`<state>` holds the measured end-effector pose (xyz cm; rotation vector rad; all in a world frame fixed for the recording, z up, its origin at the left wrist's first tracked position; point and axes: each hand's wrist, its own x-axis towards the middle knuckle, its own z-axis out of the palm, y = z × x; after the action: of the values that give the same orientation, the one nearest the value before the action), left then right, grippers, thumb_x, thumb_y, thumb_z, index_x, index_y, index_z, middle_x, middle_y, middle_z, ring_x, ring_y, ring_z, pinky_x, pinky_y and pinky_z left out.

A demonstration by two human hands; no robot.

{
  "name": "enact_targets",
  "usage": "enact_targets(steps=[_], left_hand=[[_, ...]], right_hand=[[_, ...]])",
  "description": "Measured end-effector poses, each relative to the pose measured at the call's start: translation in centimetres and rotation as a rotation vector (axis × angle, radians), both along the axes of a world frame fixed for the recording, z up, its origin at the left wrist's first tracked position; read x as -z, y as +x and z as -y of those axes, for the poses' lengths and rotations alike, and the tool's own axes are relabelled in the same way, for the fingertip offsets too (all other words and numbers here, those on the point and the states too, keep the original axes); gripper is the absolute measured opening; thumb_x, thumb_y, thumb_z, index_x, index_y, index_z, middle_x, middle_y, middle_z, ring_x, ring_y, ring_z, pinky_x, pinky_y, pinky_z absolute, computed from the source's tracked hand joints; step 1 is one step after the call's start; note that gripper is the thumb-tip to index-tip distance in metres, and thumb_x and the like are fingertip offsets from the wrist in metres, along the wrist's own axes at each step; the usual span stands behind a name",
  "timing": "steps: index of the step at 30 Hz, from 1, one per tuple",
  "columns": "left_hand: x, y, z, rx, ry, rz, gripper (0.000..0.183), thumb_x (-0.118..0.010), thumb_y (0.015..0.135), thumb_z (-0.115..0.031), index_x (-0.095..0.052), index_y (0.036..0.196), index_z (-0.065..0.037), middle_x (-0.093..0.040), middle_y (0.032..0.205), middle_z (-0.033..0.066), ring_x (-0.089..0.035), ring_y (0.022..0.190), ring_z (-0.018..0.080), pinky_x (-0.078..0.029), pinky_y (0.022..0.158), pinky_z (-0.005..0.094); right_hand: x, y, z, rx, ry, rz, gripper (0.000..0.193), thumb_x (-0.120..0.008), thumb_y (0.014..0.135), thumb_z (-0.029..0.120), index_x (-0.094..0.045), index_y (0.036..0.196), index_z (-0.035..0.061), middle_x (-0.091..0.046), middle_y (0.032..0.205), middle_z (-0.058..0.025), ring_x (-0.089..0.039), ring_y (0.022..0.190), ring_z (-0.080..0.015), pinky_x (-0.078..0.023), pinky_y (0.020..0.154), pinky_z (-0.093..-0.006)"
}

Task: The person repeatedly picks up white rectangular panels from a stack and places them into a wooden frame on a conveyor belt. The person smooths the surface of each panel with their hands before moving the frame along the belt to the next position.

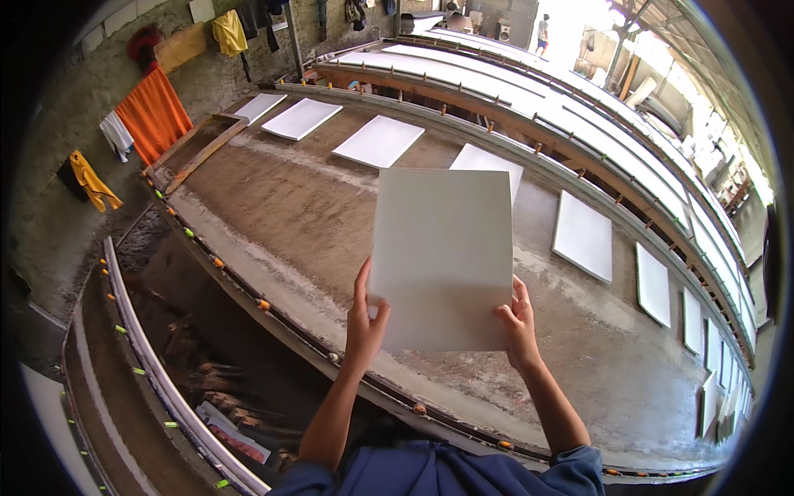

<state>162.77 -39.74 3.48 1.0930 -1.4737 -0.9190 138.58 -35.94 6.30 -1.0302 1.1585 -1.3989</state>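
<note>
Between my two hands I hold up a white rectangular slab or stack of sheets (444, 256), its broad face toward me. My left hand (366, 322) grips its left edge near the bottom, thumb on the face and fingers behind. At the lower right edge, my right hand (518, 321) grips in the same way. Beyond it lies a long brown table (273, 198) with a wet-looking surface. Similar white slabs are laid in a row along its far side, among them one at left (379, 140) and one at right (582, 236).
A wooden frame (207, 153) rests at the table's left end. Orange and green clips line the near edge (265, 304). Farther back are long surfaces covered in white sheets (496, 91). An orange cloth (155, 116) hangs by the left wall. A person (542, 35) stands far off.
</note>
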Motion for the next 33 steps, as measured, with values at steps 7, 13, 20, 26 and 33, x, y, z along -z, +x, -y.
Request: enact_targets(steps=[7, 13, 20, 26, 33], left_hand=[[-1.9, 2.9, 1.2, -0.027, 0.075, -0.033, 0.069, -0.033, 0.08, -0.001, -0.022, 0.146, -0.017, -0.038, 0.141, 0.0137, -0.051, 0.085, 0.0133, -0.044, 0.065, 0.0245], [-2.0, 7.3, 4.4, -0.015, 0.074, -0.062, 0.069, -0.031, 0.079, 0.0, -0.023, 0.145, -0.015, -0.039, 0.14, 0.0137, -0.047, 0.072, 0.0098, -0.042, 0.066, 0.0233], [-0.7, 16.0, 13.4, 0.113, 0.028, -0.008, 0.071, -0.032, 0.079, 0.001, -0.017, 0.146, -0.014, -0.028, 0.146, 0.0162, -0.053, 0.101, 0.0192, -0.042, 0.087, 0.0295], [0.0, 25.1, 20.1, 0.166, 0.154, -0.042, 0.071, -0.033, 0.079, 0.002, -0.015, 0.146, -0.012, -0.028, 0.147, 0.0182, -0.053, 0.097, 0.0169, -0.043, 0.081, 0.0258], [0.4, 30.2, 25.8, 0.205, 0.175, -0.133, 0.07, -0.032, 0.078, 0.003, -0.018, 0.145, -0.009, -0.031, 0.145, 0.0186, -0.052, 0.11, 0.022, -0.043, 0.089, 0.0286]], right_hand=[[1.4, 2.4, 3.7, -0.085, -0.029, 0.067, 0.052, -0.048, 0.085, 0.006, -0.03, 0.134, 0.0015, -0.059, 0.106, -0.0132, -0.059, 0.091, -0.0143, -0.051, 0.077, -0.0281], [1.4, 6.9, 7.7, -0.07, -0.029, 0.086, 0.052, -0.047, 0.084, 0.007, -0.032, 0.133, 0.003, -0.06, 0.101, -0.011, -0.059, 0.089, -0.0139, -0.05, 0.078, -0.0282], [2.7, 15.6, 14.6, 0.025, -0.002, 0.043, 0.053, -0.047, 0.082, 0.006, -0.032, 0.133, 0.0021, -0.059, 0.103, -0.0112, -0.059, 0.09, -0.0143, -0.049, 0.078, -0.0281], [4.5, 24.2, 20.6, 0.092, 0.039, 0.03, 0.054, -0.048, 0.081, 0.004, -0.032, 0.133, 0.0012, -0.058, 0.109, -0.0116, -0.057, 0.095, -0.0147, -0.049, 0.082, -0.0277], [3.2, 30.3, 24.2, 0.135, 0.056, 0.025, 0.053, -0.05, 0.082, 0.006, -0.032, 0.132, 0.001, -0.058, 0.111, -0.0125, -0.058, 0.096, -0.0143, -0.05, 0.082, -0.0278]])
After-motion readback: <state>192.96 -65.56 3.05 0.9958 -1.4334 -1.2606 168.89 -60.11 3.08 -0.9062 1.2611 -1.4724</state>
